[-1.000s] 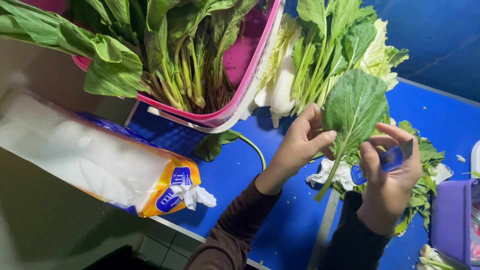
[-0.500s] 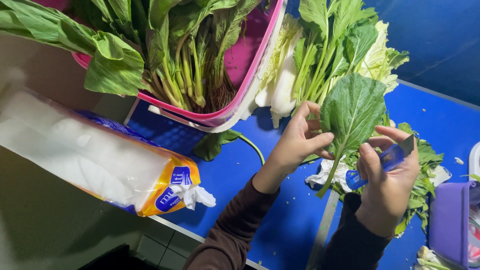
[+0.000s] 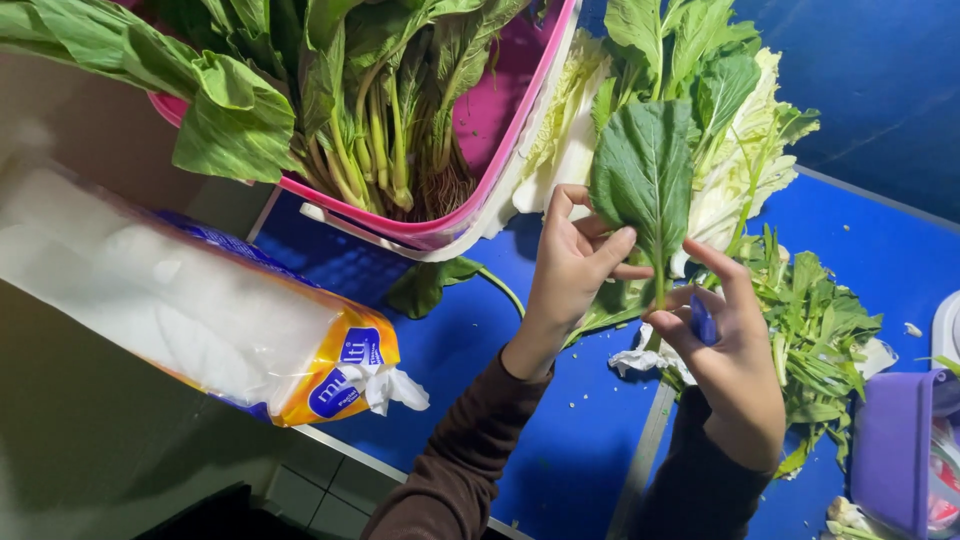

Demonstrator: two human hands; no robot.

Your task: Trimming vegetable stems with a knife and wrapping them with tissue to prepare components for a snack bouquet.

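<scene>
The left hand (image 3: 572,262) is pinching the lower edge of a broad green leaf (image 3: 645,170), thumb across the front and fingers curled behind the blade. The right hand (image 3: 728,345) is closing thumb and forefinger on the leaf's pale stalk (image 3: 660,282) while also gripping a small blue tool (image 3: 703,322); its kind cannot be determined. The leaf is standing nearly upright in the picture, its long axis running from the stalk at the bottom to the tip at the top, above the blue table (image 3: 480,350). Beyond the tip, more leafy greens (image 3: 740,150) are lying just beside it; to the left, the pink basket (image 3: 480,205) of greens is sitting near. Cut green trimmings (image 3: 815,340) are crowding the right side, with a purple container (image 3: 895,450) at the edge. Bare table surface is lying below the wrists, and a plastic tissue pack (image 3: 200,310) is resting well apart at left. Compared with half a second ago, the left hand has moved closer onto the leaf, and the right fingers have climbed the stalk.
</scene>
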